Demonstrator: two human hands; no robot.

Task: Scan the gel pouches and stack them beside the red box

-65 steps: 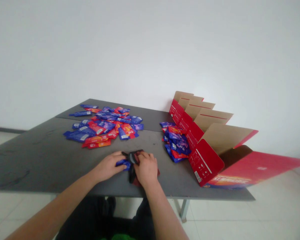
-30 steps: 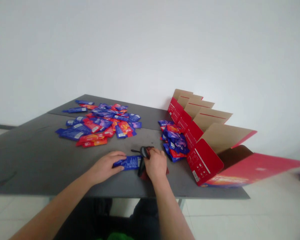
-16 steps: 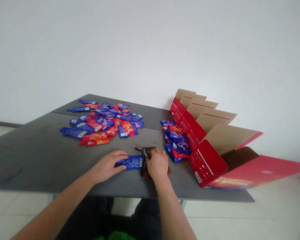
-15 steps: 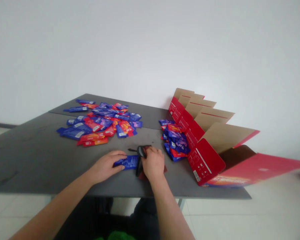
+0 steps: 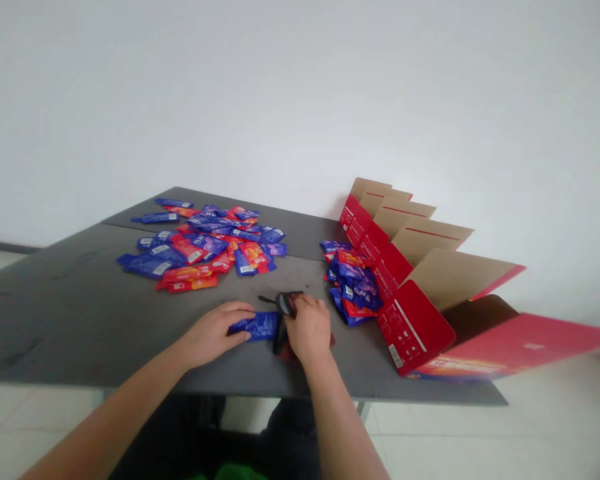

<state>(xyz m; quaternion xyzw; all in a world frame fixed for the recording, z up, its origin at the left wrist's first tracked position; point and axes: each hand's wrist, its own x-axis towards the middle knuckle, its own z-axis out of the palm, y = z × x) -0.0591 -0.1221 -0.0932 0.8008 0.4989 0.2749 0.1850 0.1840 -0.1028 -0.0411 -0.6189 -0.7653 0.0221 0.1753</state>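
Grey table [image 5: 95,320]: left fingers [image 5: 241,307] pinch blue packet [image 5: 263,326] by end; right fingers [image 5: 312,304] grip black device [image 5: 281,337].

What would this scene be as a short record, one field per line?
Left hand: holding a blue packet near its left end
Right hand: gripping a black tool at the packet's other end; exact type unclear
Larger pile: blue and red packets, left, beyond the hands
Smaller pile: blue and red packets, beside the boxes
Boxes: red outside, brown inside, in a row, right
Table: dark gray
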